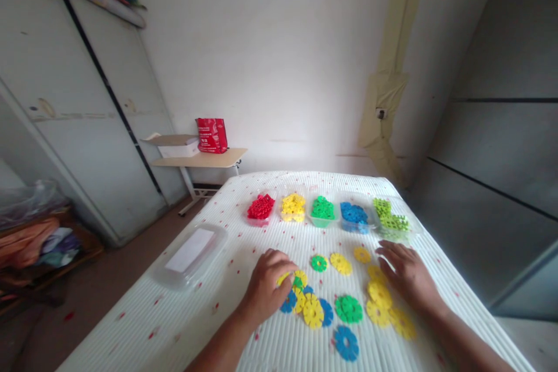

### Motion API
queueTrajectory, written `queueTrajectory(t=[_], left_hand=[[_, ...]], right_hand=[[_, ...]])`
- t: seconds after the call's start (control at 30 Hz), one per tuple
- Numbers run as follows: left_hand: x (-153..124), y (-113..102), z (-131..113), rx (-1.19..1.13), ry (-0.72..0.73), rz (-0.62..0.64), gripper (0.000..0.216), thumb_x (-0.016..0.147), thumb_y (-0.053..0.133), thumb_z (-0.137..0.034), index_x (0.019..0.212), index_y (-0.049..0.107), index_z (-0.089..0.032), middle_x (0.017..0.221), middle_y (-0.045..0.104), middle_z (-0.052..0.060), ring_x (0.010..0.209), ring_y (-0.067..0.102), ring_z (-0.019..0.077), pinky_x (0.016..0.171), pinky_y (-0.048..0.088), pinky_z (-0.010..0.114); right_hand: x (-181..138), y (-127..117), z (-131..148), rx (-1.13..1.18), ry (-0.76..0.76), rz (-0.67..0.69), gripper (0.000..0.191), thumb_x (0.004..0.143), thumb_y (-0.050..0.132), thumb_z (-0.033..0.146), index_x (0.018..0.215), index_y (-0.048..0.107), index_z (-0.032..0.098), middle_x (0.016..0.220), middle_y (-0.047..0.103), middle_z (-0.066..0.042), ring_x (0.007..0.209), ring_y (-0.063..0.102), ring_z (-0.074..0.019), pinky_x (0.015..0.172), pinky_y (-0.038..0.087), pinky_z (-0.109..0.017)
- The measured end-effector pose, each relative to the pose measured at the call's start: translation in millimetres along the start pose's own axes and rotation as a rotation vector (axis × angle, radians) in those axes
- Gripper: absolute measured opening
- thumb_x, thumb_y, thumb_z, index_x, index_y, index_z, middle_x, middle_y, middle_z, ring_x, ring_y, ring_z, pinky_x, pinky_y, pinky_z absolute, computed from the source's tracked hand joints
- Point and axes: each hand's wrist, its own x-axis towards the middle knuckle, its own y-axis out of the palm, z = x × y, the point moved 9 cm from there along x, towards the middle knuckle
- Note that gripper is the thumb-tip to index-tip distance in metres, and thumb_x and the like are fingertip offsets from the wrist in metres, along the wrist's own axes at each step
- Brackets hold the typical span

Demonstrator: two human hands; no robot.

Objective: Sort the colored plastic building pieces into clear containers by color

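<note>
My left hand point(268, 282) is curled over the left side of a cluster of notched plastic discs, with a yellow snowflake disc point(283, 279) between its thumb and fingers. Beside it, yellow, blue and green discs overlap, among them a yellow disc point(313, 310) and a blue disc point(288, 301). My right hand point(405, 270) hovers with fingers apart at the edge of several yellow discs point(379, 294) and grips nothing. Between the hands lie green discs point(349, 308), a green-and-yellow pair point(319, 263), more yellow discs point(340, 263) and a blue disc point(346, 343).
Clear tubs stand in a row: red pieces point(261, 207), yellow pieces point(293, 207), green pieces point(322, 208), blue pieces point(354, 213) and lime pieces point(389, 214). A clear plastic box or lid point(218, 239) lies left on the white ribbed cover point(174, 314). Behind, a small table point(222, 158) bears a red bag point(212, 136).
</note>
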Motion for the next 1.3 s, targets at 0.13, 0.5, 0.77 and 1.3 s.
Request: queueTrajectory(t=[0.13,0.5,0.77,1.3], left_hand=[[-6,23,-41,0.017,0.151,0.160,0.021,0.073,0.059,-0.020,0.089,0.070,-0.029,0.090,0.061,0.003,0.091,0.050,0.0195,0.087,0.038,0.037],[-22,11,-3,-0.117,0.113,0.120,0.022,0.058,0.055,0.000,0.057,0.065,-0.019,0.078,0.057,0.000,0.082,0.052,0.0139,0.077,0.038,0.029],[-20,6,14,-0.106,-0.010,0.072,0.023,0.061,0.054,-0.004,0.074,0.064,-0.019,0.077,0.062,0.001,0.082,0.053,0.0162,0.078,0.041,0.029],[0,7,11,0.064,-0.130,0.022,0.032,0.063,0.064,-0.017,0.094,0.063,-0.022,0.092,0.061,0.003,0.090,0.053,0.0200,0.082,0.043,0.032]], right_hand=[[-5,10,-9,0.011,0.015,0.003,0.029,0.087,0.040,0.022,0.090,0.067,0.016,0.102,0.067,-0.013,0.090,0.062,-0.0234,0.076,0.047,-0.036],[-6,19,-7,0.043,-0.014,-0.029,0.029,0.086,0.040,0.022,0.086,0.068,0.016,0.097,0.068,-0.013,0.087,0.063,-0.0236,0.073,0.050,-0.036],[-7,27,-8,0.040,-0.024,-0.014,0.030,0.087,0.039,0.023,0.088,0.068,0.014,0.094,0.068,-0.014,0.085,0.063,-0.0233,0.073,0.051,-0.035],[-4,27,-4,0.096,-0.004,0.046,0.029,0.088,0.038,0.024,0.084,0.065,0.015,0.091,0.067,-0.012,0.082,0.061,-0.0222,0.074,0.049,-0.034]])
